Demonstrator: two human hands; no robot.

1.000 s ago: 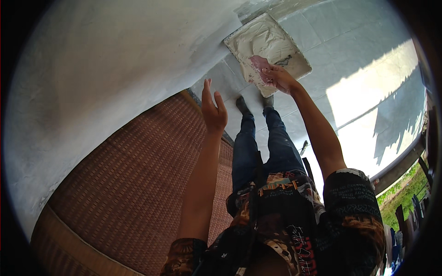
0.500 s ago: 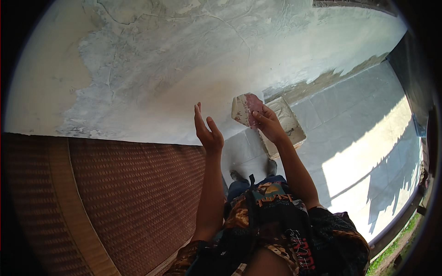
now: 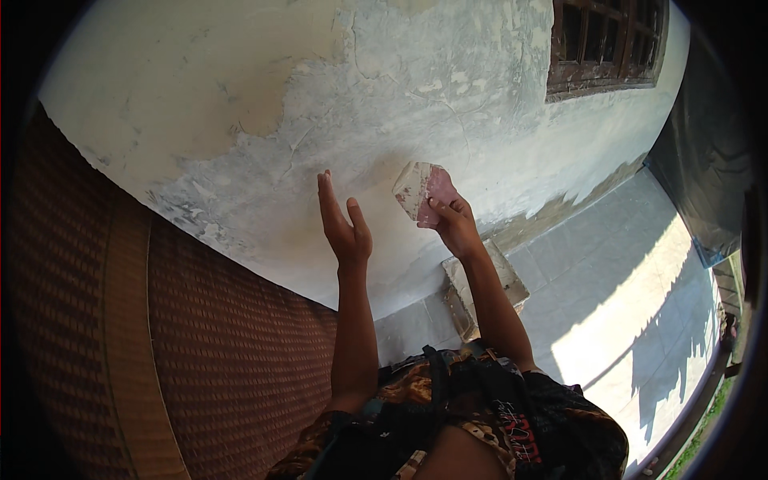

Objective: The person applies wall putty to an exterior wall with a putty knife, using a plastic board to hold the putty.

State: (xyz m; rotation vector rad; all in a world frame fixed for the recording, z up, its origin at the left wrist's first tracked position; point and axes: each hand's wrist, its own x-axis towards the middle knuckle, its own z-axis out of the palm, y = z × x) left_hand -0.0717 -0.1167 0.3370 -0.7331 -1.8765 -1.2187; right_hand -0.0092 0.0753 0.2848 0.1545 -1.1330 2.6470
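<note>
In my right hand [image 3: 456, 228] is a flat, thin scraper-like piece [image 3: 426, 194], reddish-pink on one side and coated with pale plaster on the other. My thumb presses on its near face and the fingers are behind it. My left hand [image 3: 346, 228] is raised a little to the left, fingers stretched upward and thumb apart, holding nothing. Both hands are in front of a plastered wall [image 3: 376, 120], patchy with grey-white and cream areas and fine cracks. Whether either hand or the piece touches the wall, I cannot tell.
Below my right forearm, a shallow plaster-smeared box [image 3: 512, 282] stands on the grey tiled floor [image 3: 552, 268]. A brown woven panel [image 3: 240, 336] covers the lower left. A brown-framed window [image 3: 604, 44] is at upper right, with a dark sheet [image 3: 696, 152] beyond.
The view has tilted up, showing more wall and the window; my feet have left the picture. My right hand still grips the piece, and my left hand stays open.
</note>
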